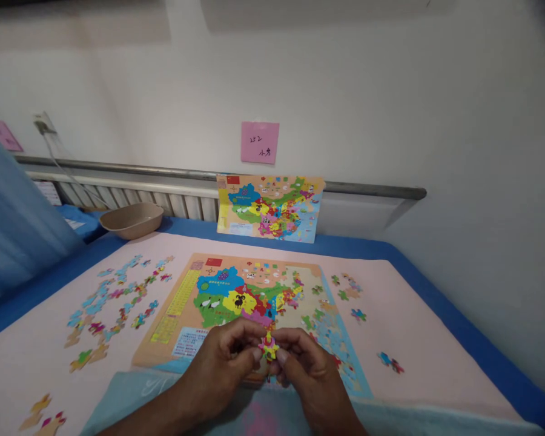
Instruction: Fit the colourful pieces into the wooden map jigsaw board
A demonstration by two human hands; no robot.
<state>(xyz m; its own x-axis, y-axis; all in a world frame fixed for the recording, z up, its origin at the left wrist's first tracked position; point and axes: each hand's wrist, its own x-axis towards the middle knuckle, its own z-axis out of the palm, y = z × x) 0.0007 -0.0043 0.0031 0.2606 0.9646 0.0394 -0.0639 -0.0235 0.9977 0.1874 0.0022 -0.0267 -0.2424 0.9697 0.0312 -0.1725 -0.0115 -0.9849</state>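
Both hands' grip (fingertips) around puzzle piece (269, 349)

Soft, even indoor light fills the scene, brightest on the white wall (390, 91). Shadows are faint and diffuse. The wide lens bends the rail (209, 174) and darkens the top right corner. Detail is slightly soft throughout; no harsh glare.

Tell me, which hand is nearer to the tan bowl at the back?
The left hand. The tan bowl sits far back on its side; the right hand is farther across. Both hands' fingers pinch a small puzzle piece.
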